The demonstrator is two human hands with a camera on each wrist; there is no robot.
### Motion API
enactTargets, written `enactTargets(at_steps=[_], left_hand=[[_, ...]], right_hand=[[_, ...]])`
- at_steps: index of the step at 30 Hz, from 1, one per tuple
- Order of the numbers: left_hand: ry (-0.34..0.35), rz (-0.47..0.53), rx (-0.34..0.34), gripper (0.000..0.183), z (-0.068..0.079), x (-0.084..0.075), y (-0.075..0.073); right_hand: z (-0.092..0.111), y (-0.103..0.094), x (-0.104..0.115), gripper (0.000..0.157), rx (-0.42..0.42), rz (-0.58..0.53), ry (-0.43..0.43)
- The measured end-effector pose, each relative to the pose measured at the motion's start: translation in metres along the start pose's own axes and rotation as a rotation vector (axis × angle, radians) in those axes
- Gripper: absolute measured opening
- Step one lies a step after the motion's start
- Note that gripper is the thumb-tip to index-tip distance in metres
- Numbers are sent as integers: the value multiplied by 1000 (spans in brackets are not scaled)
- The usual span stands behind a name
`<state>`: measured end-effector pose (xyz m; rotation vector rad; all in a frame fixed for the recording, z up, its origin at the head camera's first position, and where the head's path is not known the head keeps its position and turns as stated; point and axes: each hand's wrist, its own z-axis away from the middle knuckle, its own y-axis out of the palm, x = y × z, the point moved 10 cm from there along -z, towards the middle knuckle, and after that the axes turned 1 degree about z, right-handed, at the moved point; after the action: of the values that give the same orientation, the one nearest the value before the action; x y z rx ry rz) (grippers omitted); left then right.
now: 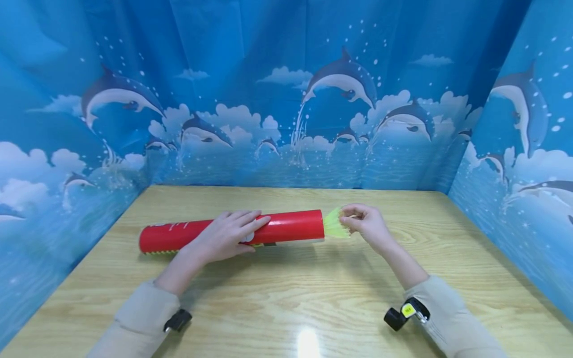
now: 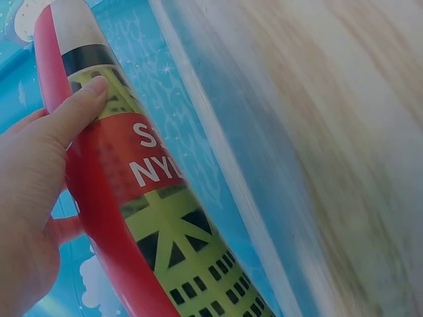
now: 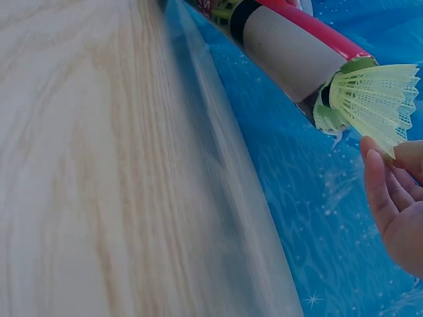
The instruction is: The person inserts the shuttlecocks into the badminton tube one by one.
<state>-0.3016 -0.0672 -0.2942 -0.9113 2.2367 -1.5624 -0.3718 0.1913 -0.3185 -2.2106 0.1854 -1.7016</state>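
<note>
A long red shuttlecock tube [image 1: 291, 226] lies sideways above the tabletop, with a clear window along one side. My left hand [image 1: 228, 233] grips it near its middle, thumb across the window and fingers over the red back. Through the window [image 2: 192, 257] show yellow-green shuttlecocks, and part of the white lettering "NYL" stands on a red band. At the tube's open right end, a yellow-green shuttlecock [image 3: 377, 99] sticks out skirt first, its base at the mouth. My right hand [image 1: 364, 223] pinches the skirt's edge between thumb and fingertips.
Beneath the tube is a light wood-grain table [image 1: 286, 298]. A blue curtain printed with dolphins [image 1: 250, 49] stands along the table's back and both sides. Each sleeved wrist carries a small black camera [image 1: 396, 318].
</note>
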Motion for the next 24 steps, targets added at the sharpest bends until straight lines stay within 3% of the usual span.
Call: enactTargets(at_steps=[6, 15, 24], left_hand=[[7, 5, -4, 89, 0, -1, 0], [17, 13, -8, 90, 0, -3, -2], [38, 7, -32, 89, 2, -5, -5]], right_hand=[[0, 11, 1, 21, 10, -14, 0], [-1, 14, 9, 17, -26, 71, -49], [2, 14, 8, 17, -78, 36, -5]])
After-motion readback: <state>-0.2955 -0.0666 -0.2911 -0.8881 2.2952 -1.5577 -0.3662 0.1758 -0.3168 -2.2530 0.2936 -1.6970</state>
